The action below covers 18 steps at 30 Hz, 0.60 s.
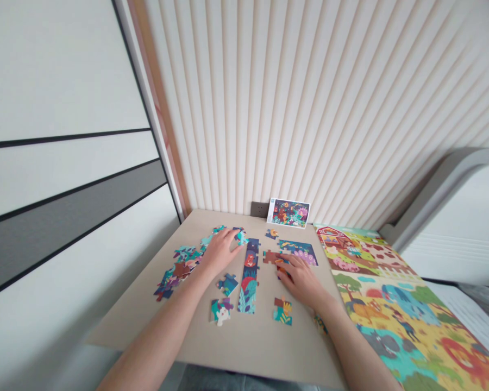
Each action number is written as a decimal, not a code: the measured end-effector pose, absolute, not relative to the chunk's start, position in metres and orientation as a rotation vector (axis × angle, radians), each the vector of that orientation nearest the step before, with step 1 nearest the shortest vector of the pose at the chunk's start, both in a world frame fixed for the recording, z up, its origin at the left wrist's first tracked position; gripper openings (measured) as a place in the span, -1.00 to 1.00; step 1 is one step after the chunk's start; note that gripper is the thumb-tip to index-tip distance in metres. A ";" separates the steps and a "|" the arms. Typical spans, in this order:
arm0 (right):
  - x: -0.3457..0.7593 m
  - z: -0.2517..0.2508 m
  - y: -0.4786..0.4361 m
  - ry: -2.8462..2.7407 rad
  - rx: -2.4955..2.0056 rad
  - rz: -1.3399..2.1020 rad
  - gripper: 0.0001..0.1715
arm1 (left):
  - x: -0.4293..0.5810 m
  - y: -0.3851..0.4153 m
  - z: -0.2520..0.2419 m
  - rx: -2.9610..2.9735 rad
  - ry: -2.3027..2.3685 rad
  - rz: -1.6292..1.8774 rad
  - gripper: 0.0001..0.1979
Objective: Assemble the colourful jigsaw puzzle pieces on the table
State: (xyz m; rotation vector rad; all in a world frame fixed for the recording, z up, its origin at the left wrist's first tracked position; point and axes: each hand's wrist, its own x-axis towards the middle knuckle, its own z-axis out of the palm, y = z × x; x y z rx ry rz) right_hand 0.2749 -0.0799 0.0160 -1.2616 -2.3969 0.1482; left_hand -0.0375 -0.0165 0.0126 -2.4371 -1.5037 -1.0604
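My left hand (220,250) reaches to the far middle of the beige board (244,342) and pinches a light blue puzzle piece (242,237) at its fingertips. My right hand (299,277) lies palm down, its fingers pressed on a red-brown and orange piece (274,257) next to a joined blue section (299,251). Between the hands stands a joined vertical strip of pieces (249,277). Loose pieces (227,283) lie near the strip.
A heap of loose pieces (179,266) lies on the board's left. A reference picture card (288,213) leans on the ribbed wall. A finished colourful farm puzzle (395,304) covers the surface to the right. A wall socket (259,209) sits behind the board.
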 end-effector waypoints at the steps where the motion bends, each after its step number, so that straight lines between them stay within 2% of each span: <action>1: 0.275 0.017 -0.080 -2.390 -1.251 0.152 -0.63 | -0.036 -0.018 0.014 -2.483 -1.426 -1.102 -0.55; 8: 0.263 0.023 -0.084 -2.237 -1.112 0.275 -0.62 | -0.008 -0.050 0.030 -2.727 -0.951 -1.268 -0.50; 13: 0.250 0.023 -0.088 -2.123 -0.999 0.417 -0.73 | 0.007 -0.064 0.030 -2.774 -0.907 -1.258 -0.45; 18: 0.246 0.026 -0.091 -2.067 -0.954 0.486 -0.76 | 0.009 -0.065 0.025 -2.788 -0.936 -1.237 -0.40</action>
